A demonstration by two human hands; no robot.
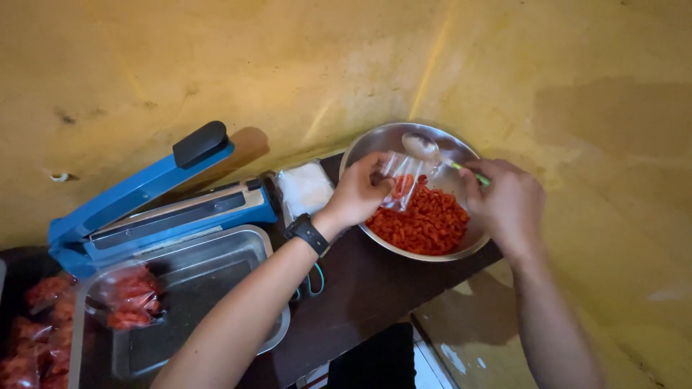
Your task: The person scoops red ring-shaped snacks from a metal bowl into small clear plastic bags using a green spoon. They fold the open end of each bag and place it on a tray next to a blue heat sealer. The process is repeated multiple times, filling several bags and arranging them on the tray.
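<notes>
Left hand (pixel 358 193) pinches small clear plastic bag (pixel 401 181), holds it over steel bowl (pixel 375 144) of red-orange snack pieces (pixel 425 225); few pieces inside bag. Right hand (pixel 509 205) grips spoon (pixel 427 148) by green handle, spoon bowl just above bag mouth. Blue impulse sealer (pixel 155 202) left of bowl, metal tray (pixel 216 266) below it with filled bag (pixel 130 297).

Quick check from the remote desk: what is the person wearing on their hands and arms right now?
Both forearms are bare, no sleeves showing. The left hand has no glove; a black wristwatch with a dark band sits on its wrist. The right hand is bare too, with nothing on its wrist.
</notes>
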